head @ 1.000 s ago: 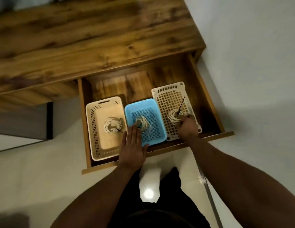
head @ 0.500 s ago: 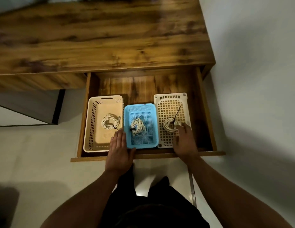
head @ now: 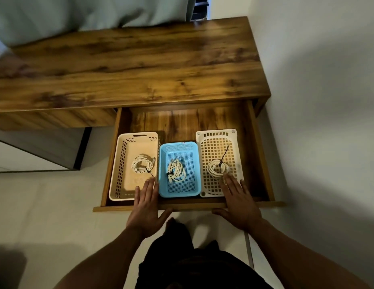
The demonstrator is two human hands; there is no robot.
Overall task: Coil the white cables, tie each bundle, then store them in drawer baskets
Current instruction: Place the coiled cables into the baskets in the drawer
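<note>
The wooden drawer [head: 263, 159] stands pulled out with three baskets side by side. A beige basket [head: 121, 163] on the left holds a tied white cable coil [head: 142, 163]. The blue basket [head: 189, 190] in the middle holds a second coil [head: 177, 170]. A white grid basket [head: 236, 142] on the right holds a third coil [head: 218, 168] with a black tie sticking up. My left hand [head: 147, 207] lies flat over the drawer's front edge, fingers reaching the beige basket. My right hand [head: 238, 203] lies flat over the front edge, fingers on the white basket, holding nothing.
The wooden desk top [head: 129, 67] spans the view above the drawer. A pale cloth [head: 77, 13] hangs at the far edge. A white wall [head: 328, 101] runs along the right side. Light floor [head: 46, 215] lies below, and my dark-clothed legs [head: 192, 257] stand before the drawer.
Both hands have drawn back from the coils toward the drawer's front edge. My right hand has let go of the coil in the white basket. The view has tilted up.
</note>
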